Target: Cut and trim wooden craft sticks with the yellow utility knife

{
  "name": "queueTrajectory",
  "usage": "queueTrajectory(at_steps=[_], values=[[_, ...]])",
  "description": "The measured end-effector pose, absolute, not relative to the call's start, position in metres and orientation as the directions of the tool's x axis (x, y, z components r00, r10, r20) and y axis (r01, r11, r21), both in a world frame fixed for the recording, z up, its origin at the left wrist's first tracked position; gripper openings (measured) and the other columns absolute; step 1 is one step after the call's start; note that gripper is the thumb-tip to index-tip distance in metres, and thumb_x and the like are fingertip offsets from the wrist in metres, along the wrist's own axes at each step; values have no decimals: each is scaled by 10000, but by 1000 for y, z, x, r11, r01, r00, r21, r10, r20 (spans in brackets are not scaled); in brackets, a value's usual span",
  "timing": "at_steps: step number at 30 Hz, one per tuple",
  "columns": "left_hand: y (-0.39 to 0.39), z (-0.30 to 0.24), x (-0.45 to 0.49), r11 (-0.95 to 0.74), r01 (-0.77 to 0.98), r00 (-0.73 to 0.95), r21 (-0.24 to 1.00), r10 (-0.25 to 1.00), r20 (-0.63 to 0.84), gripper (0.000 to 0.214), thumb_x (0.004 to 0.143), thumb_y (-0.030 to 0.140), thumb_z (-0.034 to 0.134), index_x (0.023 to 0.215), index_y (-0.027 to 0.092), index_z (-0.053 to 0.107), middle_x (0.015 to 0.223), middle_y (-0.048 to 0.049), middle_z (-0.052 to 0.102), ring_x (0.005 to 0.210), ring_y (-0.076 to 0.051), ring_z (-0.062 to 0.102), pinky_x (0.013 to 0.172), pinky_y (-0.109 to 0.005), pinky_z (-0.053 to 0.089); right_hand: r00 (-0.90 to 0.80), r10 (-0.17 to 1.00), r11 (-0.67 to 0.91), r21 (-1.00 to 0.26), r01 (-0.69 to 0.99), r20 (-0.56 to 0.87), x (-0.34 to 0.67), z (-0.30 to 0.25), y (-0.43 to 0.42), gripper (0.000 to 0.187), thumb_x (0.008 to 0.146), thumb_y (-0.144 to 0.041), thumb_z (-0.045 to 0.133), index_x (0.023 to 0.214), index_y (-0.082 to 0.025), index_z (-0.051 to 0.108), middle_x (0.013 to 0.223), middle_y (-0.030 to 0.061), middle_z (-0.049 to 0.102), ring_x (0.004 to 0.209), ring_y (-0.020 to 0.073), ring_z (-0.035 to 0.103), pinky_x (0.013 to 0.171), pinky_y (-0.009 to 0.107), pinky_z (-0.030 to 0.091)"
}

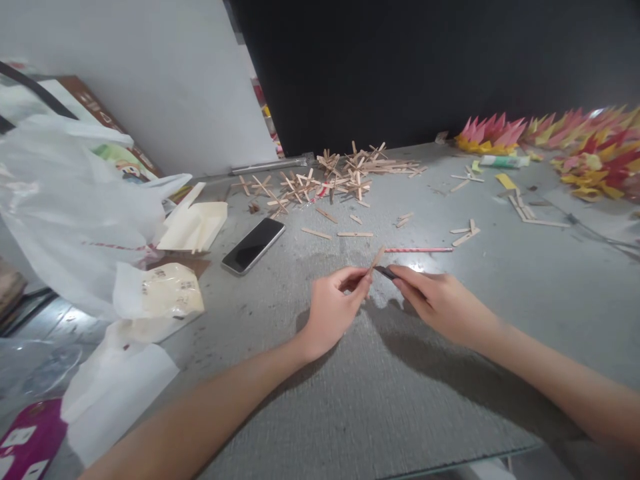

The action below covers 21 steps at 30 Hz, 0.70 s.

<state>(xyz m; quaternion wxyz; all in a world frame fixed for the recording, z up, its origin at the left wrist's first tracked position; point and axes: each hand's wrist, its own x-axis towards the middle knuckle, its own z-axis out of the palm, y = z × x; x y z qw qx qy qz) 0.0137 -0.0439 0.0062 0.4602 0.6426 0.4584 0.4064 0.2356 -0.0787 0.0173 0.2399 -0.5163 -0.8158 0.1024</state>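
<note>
Between the thumb and fingers of my left hand (pixel 336 308) a wooden craft stick (pixel 379 257) is pinched, its upper end pointing up and right. My right hand (pixel 443 300) grips a small dark flat tool (pixel 385 272), whose tip meets or nearly meets the stick. Whether the tool has a blade is too small to tell. Just beyond my hands lies a red-and-white striped pencil or straw (pixel 419 250). Loose craft sticks (pixel 355 234) are scattered on the grey table (pixel 320 413) past my left hand.
A heap of wooden sticks (pixel 350 175) sits at the back. To the left are a phone (pixel 254 245), a white plastic bag (pixel 75 207) and paper sheets (pixel 120 393). Pink and yellow paper flowers (pixel 493 133) and a glue tube (pixel 500 161) lie at the back right.
</note>
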Motion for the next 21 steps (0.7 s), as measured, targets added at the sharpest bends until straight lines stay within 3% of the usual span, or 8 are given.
queueTrajectory(at_steps=[12, 21], values=[[-42, 2, 11, -260, 344, 268, 902, 948, 170, 219, 991, 403, 649, 1011, 228, 778, 867, -19, 818, 785, -196, 784, 754, -295, 593, -298, 903, 405, -384, 830, 308, 226, 13, -82, 389, 1084, -316, 397, 1305, -145, 667, 724, 67, 741, 513, 169, 608, 533, 296, 350], [-38, -7, 15, -289, 380, 226, 879, 950, 214, 211, 988, 396, 658, 1027, 235, 788, 851, -15, 823, 769, -195, 790, 749, -297, 585, -180, 976, 219, -618, 755, 125, 214, 12, -83, 343, 1068, -384, 414, 1160, -199, 688, 598, -12, 607, 443, 119, 426, 499, 269, 299]])
